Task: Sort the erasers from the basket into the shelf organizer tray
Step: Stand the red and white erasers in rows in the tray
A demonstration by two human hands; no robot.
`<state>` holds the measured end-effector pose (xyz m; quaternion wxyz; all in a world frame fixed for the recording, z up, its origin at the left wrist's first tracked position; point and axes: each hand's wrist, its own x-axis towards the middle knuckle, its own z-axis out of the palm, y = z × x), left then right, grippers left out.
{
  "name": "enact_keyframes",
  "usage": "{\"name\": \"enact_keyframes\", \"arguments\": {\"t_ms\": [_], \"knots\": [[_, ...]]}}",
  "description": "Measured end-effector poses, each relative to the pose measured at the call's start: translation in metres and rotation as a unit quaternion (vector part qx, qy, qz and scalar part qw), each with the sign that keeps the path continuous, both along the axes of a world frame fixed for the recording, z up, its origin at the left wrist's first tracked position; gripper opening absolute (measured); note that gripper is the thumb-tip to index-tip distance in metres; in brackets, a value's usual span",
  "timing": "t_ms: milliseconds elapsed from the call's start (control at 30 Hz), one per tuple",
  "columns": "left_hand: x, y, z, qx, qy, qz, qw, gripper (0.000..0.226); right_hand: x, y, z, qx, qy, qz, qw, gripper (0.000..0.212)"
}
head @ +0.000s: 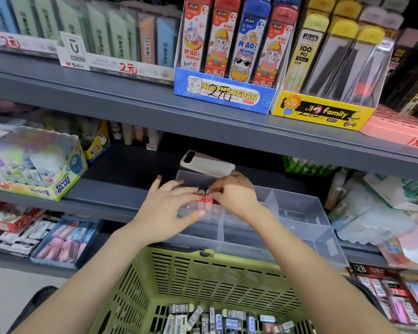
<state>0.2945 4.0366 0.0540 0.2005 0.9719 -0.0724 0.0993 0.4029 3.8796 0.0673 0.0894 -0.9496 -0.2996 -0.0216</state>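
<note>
A clear plastic organizer tray (299, 208) with dividers sits on the middle shelf. In its far left compartment stand small red erasers (204, 197) with cartoon faces. My left hand (169, 208) reaches over the tray's front wall, its fingers spread and touching the left side of the erasers. My right hand (234, 192) curls its fingers onto the erasers from the right. A green slotted basket (203, 276) sits below the shelf edge. At its bottom lie several 2B erasers (217, 319) in black and white sleeves.
A white phone (206, 163) lies behind the tray. A glue-stick box (34, 165) stands on the left of the shelf, wrapped packs (372, 213) on the right. Lead-refill boxes (227, 56) fill the upper shelf. Eraser boxes (63, 242) sit on the lower shelf.
</note>
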Motion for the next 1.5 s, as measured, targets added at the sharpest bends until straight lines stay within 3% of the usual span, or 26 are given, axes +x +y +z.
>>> {"name": "enact_keyframes", "arguments": {"t_ms": [233, 333, 433, 533, 633, 767, 900, 1033, 1100, 1133, 1200, 1267, 1333, 1400, 1433, 1500], "knots": [[-0.013, 0.0, 0.007, -0.047, -0.041, 0.014, 0.998, 0.043, -0.01, -0.007, 0.005, 0.0, -0.043, -0.015, 0.999, 0.034], [-0.037, 0.003, 0.012, -0.064, -0.062, 0.01, 0.996, 0.055, -0.038, -0.021, 0.01, 0.116, -0.094, 0.02, 0.989, 0.025], [-0.071, 0.007, 0.008, -0.049, -0.059, 0.02, 0.997, 0.052, -0.084, -0.042, 0.003, 0.249, -0.158, 0.094, 0.951, 0.014], [-0.105, 0.011, 0.0, -0.031, -0.033, 0.018, 0.999, 0.052, -0.135, -0.064, -0.028, 0.278, -0.148, 0.173, 0.933, 0.015], [-0.129, 0.01, -0.006, -0.009, -0.018, 0.012, 1.0, 0.048, -0.173, -0.075, -0.077, 0.223, -0.046, 0.212, 0.95, 0.02], [-0.146, 0.007, -0.012, 0.044, 0.001, -0.004, 0.999, 0.046, -0.206, -0.061, -0.135, 0.074, 0.174, 0.192, 0.963, 0.033], [-0.157, 0.004, -0.013, 0.034, 0.025, -0.006, 0.999, 0.045, -0.219, -0.036, -0.173, -0.085, 0.154, 0.122, 0.977, 0.047], [-0.168, -0.006, -0.017, -0.02, -0.01, 0.017, 1.0, 0.026, -0.229, -0.021, -0.185, -0.118, 0.173, 0.055, 0.976, 0.045], [-0.172, -0.019, -0.02, -0.105, -0.012, 0.058, 0.993, 0.016, -0.229, -0.022, -0.176, -0.042, 0.252, 0.009, 0.967, 0.037], [-0.173, -0.026, -0.021, -0.145, 0.005, 0.086, 0.986, 0.018, -0.228, -0.024, -0.167, 0.035, 0.326, -0.015, 0.945, 0.03], [-0.172, -0.038, -0.027, -0.178, 0.088, 0.122, 0.972, 0.033, -0.229, -0.027, -0.141, 0.216, 0.446, -0.04, 0.868, 0.015], [-0.171, -0.042, -0.034, -0.189, 0.21, 0.124, 0.951, 0.048, -0.232, -0.03, -0.115, 0.357, 0.474, -0.022, 0.805, 0.013], [-0.172, -0.042, -0.037, -0.243, 0.27, 0.116, 0.924, 0.045, -0.236, -0.031, -0.1, 0.434, 0.479, 0.018, 0.763, 0.012], [-0.174, -0.042, -0.037, -0.318, 0.233, 0.122, 0.911, 0.029, -0.242, -0.029, -0.101, 0.448, 0.479, 0.029, 0.754, 0.011], [-0.175, -0.041, -0.037, -0.334, 0.188, 0.133, 0.914, 0.019, -0.246, -0.029, -0.107, 0.432, 0.466, 0.03, 0.771, 0.011], [-0.173, -0.035, -0.035, -0.394, 0.112, 0.162, 0.898, 0.008, -0.256, -0.031, -0.129, 0.335, 0.401, 0.097, 0.847, 0.014]]}}
